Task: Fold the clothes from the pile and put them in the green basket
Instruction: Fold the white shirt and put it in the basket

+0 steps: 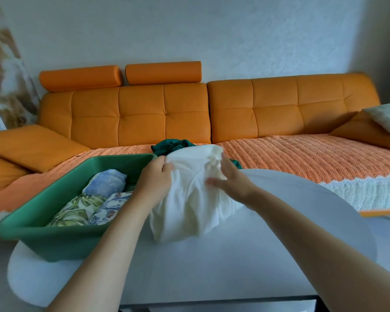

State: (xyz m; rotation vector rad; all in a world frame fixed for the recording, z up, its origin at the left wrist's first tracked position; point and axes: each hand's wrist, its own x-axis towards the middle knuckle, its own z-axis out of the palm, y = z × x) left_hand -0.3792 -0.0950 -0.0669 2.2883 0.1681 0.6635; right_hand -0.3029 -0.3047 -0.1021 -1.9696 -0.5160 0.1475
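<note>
Left hand (157, 176) grips the white garment (189, 210) above the table (223, 266); right hand (231, 180), fingers straight, presses it, apparently spreading it for folding; basket (54, 239) near left.

Rear wall (212, 30): white, rough-textured, evenly lit by soft daylight. Against it stands a long orange sofa (142, 113) with a tufted back in two sections. Two cylindrical headrests (80, 78) (163, 72) sit on the left section. An orange woven throw (302, 154) with a white fringed edge (358, 190) covers the seat. A loose orange cushion (32, 145) lies at the left end. A pale patterned pillow (387, 118) rests at the right end. A brown-and-white patterned hanging (7, 70) is at far left. A white rounded bench (212, 266) fills the foreground.
</note>
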